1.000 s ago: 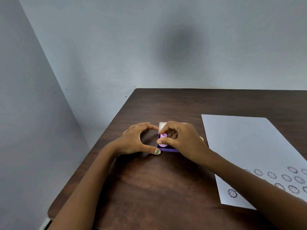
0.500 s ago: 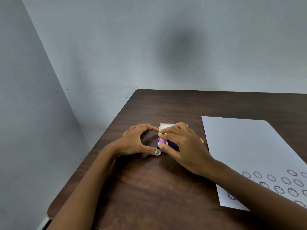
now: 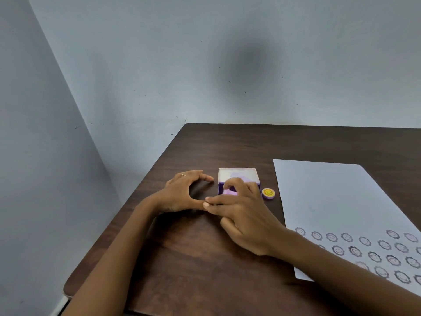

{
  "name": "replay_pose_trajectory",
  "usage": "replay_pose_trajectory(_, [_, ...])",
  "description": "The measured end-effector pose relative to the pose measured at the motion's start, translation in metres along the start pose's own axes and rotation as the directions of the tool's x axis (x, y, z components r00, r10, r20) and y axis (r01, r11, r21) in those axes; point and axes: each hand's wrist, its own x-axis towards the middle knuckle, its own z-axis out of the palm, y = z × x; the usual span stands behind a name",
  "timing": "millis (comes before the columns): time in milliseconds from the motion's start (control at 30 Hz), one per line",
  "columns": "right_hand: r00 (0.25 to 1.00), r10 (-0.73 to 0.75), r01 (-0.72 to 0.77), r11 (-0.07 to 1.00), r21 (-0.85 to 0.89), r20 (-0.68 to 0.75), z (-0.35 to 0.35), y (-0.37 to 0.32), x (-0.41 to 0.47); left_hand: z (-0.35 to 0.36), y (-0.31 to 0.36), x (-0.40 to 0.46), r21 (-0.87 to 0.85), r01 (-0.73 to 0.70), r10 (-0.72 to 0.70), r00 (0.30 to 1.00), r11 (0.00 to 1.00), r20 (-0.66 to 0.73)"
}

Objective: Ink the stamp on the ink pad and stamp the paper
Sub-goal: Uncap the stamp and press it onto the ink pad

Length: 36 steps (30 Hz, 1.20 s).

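Purple ink pad point(image 3: 238, 179) sits near the table's point(image 3: 227, 144) left edge; right hand point(image 3: 241, 215) pinches the stamp point(image 3: 228, 191) onto it, left hand point(image 3: 182, 192) curved open beside.

A dark wood-grain desk point(image 3: 193, 258) carries an open purple ink pad point(image 3: 238, 179). Just right of the ink pad lies a small round cap point(image 3: 268, 193) with a yellow smiley. Farther right of the ink pad lies a white paper point(image 3: 337, 201), its near end covered with stamped rings.
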Motion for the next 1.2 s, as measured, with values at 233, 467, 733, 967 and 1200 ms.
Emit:
replay_pose_trajectory(233, [0.999, 0.024, -0.021, 0.998, 0.066, -0.036, -0.005, 0.004, 0.002, -0.001, -0.003, 0.000, -0.085, -0.011, 0.012, 1.000, 0.996, 0.023])
replay_pose_trajectory(467, [0.949, 0.154, -0.129, 0.986, 0.106, -0.275, -0.024, 0.021, 0.005, -0.001, -0.003, 0.001, -0.071, 0.024, -0.022, 0.999, 0.997, 0.027])
replay_pose_trajectory(733, [0.942, 0.319, -0.310, 0.946, 0.097, -0.106, -0.024, 0.048, -0.002, 0.000, -0.004, 0.001, -0.072, 0.029, -0.027, 0.999, 0.997, 0.035])
replay_pose_trajectory(967, [0.946, 0.322, -0.318, 0.941, 0.118, -0.018, -0.021, 0.045, 0.005, -0.001, -0.005, 0.002, -0.075, 0.030, -0.027, 0.999, 0.997, 0.042])
replay_pose_trajectory(1200, [0.937, 0.337, -0.305, 0.917, 0.257, -0.092, -0.038, 0.041, 0.015, 0.000, -0.007, 0.003, -0.070, 0.036, -0.033, 0.998, 0.997, 0.044])
